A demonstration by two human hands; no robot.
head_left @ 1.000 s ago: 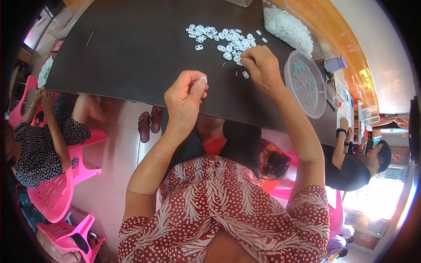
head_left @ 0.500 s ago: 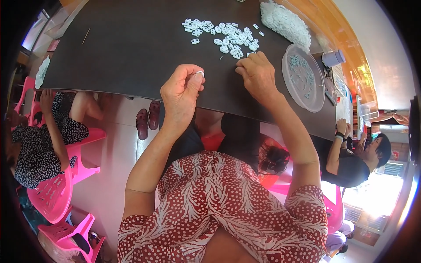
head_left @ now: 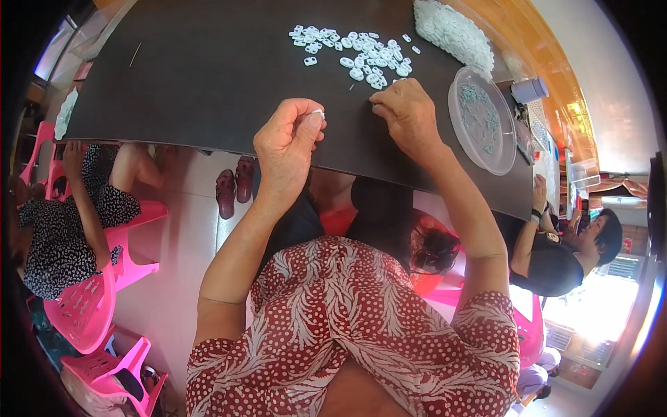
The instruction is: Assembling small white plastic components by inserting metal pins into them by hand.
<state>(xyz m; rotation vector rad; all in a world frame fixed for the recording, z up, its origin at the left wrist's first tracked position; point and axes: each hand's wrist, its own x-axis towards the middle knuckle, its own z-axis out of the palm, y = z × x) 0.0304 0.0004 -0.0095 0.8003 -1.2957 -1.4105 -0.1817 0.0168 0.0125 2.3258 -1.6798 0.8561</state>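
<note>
Between the thumb and forefinger of my left hand [head_left: 286, 142] is a small white plastic piece [head_left: 317, 112], mostly covered by the fingers. My right hand [head_left: 408, 115] hovers over the dark table to its right, fingers bent and pinched together; anything between them is hidden. Beyond both hands lies a loose spread of small white two-holed plastic pieces [head_left: 375, 55], and my right hand is close to its near edge. A tiny thin pin-like part [head_left: 351, 87] rests beside that spread. To the right of my right hand, a round clear tray [head_left: 500, 163] holds many small blue-green parts.
A heap of white pieces [head_left: 453, 38] fills the far right corner, near a grey-lilac cup [head_left: 529, 90]. A thin stick [head_left: 135, 54] lies at far left on the dark table [head_left: 201, 83]. People sit at both sides; pink chairs [head_left: 87, 306] stand at left.
My right hand has shifted very slightly to the left and toward me, fingers still bent. My left hand stays nearly in place with its white piece.
</note>
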